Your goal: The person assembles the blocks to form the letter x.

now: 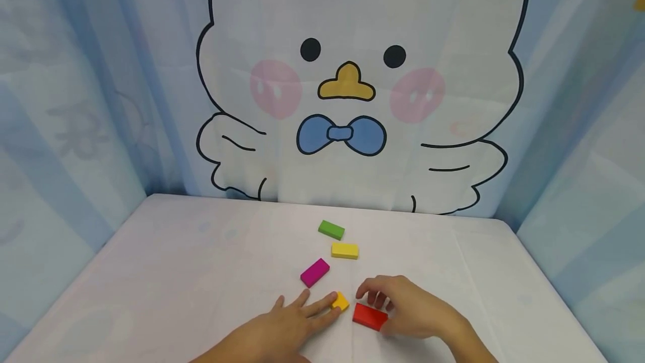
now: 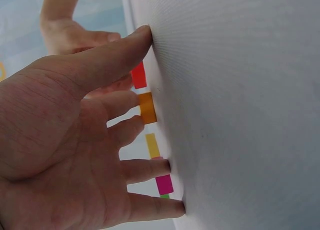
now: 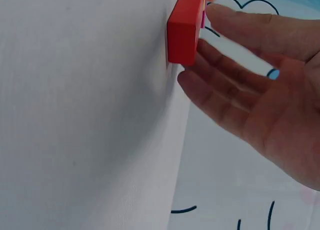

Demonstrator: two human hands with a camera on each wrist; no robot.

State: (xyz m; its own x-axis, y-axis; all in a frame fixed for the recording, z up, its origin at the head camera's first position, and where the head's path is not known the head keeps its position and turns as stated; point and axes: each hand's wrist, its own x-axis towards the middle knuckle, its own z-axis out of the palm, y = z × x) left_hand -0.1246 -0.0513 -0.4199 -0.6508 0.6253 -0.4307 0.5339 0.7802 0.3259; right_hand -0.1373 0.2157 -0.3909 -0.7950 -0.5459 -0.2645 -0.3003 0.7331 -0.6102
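Note:
My left hand [image 1: 294,321] reaches over the white table with its fingers spread and fairly straight. Two of its fingertips touch the orange block [image 1: 340,301], which they partly cover; the left wrist view shows them at the side of that orange block [image 2: 147,108]. To the right, my right hand [image 1: 415,307] arches over one end of a red block [image 1: 369,316], its thumb at the near side and its fingers beyond. In the right wrist view a gap shows between the thumb and the red block [image 3: 184,33], with the fingertips close below it.
Beyond the hands lie a magenta block [image 1: 314,273], a yellow block [image 1: 345,251] and a green block [image 1: 331,229], in a loose line going away. A curtain [image 1: 342,178] with a cartoon bird hangs behind the table [image 1: 151,262], and pale blue cloth hangs at both sides.

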